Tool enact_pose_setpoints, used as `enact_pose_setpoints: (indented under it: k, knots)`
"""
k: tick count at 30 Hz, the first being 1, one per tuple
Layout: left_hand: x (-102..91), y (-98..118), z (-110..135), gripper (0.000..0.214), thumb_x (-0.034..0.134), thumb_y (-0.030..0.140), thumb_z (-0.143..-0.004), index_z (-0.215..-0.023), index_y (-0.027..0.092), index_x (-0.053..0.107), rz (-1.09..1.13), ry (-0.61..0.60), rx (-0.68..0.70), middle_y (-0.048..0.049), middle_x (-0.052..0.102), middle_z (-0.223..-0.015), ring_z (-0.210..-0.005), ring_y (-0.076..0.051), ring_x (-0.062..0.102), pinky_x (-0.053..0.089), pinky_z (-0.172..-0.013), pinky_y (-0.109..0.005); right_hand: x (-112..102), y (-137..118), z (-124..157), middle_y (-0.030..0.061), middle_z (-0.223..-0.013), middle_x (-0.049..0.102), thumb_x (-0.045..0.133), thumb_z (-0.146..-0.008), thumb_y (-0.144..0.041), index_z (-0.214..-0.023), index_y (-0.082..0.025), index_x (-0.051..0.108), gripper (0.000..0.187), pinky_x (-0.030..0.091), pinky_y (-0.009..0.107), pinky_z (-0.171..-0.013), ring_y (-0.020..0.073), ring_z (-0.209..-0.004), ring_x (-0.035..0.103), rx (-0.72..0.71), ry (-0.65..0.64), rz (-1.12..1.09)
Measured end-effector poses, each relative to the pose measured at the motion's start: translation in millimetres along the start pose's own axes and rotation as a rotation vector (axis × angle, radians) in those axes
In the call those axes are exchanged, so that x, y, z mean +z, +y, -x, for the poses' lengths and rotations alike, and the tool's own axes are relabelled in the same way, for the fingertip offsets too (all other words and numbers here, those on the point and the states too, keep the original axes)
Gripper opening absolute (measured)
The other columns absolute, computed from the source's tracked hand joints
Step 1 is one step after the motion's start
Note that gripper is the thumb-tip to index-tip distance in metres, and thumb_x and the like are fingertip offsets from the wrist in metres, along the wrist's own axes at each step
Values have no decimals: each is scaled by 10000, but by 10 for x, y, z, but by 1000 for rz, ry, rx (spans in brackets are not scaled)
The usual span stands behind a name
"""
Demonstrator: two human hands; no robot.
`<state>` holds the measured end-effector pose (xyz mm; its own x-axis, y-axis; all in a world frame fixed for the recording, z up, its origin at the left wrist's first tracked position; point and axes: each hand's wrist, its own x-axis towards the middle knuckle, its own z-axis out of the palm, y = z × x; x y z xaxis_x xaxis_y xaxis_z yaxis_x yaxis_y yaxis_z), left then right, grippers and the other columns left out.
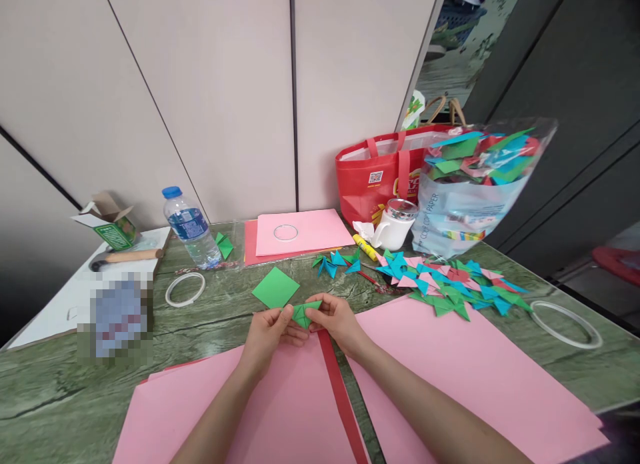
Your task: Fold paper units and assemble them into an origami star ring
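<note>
Left hand [265,335], right hand [339,323]: grip pinching folded green paper [303,316]. Plastic bag [463,207] reads "COPY PAPER"; red bag [359,192] hard to read.

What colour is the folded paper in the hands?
Green: the folded paper, in the head view.

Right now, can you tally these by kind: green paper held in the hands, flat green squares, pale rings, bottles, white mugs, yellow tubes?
Held green paper: 1
Flat green square: 1
Pale rings: 3
Bottle: 1
White mug: 1
Yellow tube: 1
Total: 8
</note>
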<state>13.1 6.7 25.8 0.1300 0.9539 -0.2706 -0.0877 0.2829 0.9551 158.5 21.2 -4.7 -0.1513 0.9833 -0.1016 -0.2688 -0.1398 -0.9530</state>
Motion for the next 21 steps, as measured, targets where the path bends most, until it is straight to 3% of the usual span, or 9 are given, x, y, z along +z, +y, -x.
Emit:
enact_pose_setpoints:
  k: [5, 11, 21]
  knots:
    - [-9, -20, -8, 366, 679, 474, -625, -605, 122, 580, 19, -41, -42, -87, 688, -564, -525, -191, 656, 527, -528, -288, 0, -14, 1, -63, -548, 507, 721, -589, -377, -787, -185, 592, 304, 481, 249, -499, 93, -485, 500, -10, -3, 16]
    - [14, -41, -17, 348, 729, 430, -560, -545, 141, 537, 2, 38, -11, -59, 665, -495, -468, -187, 639, 526, -499, -295, 4, 11, 15, -46, -579, 573, 721, -600, -363, -795, -190, 591, 291, 484, 264, -513, 111, -493, 540, -38, -57, 37]
    - [65, -17, 13, 292, 700, 397, -602, -570, 132, 581, -50, 62, 44, -40, 653, -470, -426, -170, 616, 516, -458, -269, -8, -2, 22, -25, -560, 605, 743, -586, -352, -717, -164, 621, 260, 442, 229, -449, 98, -445, 529, -70, -42, 60]
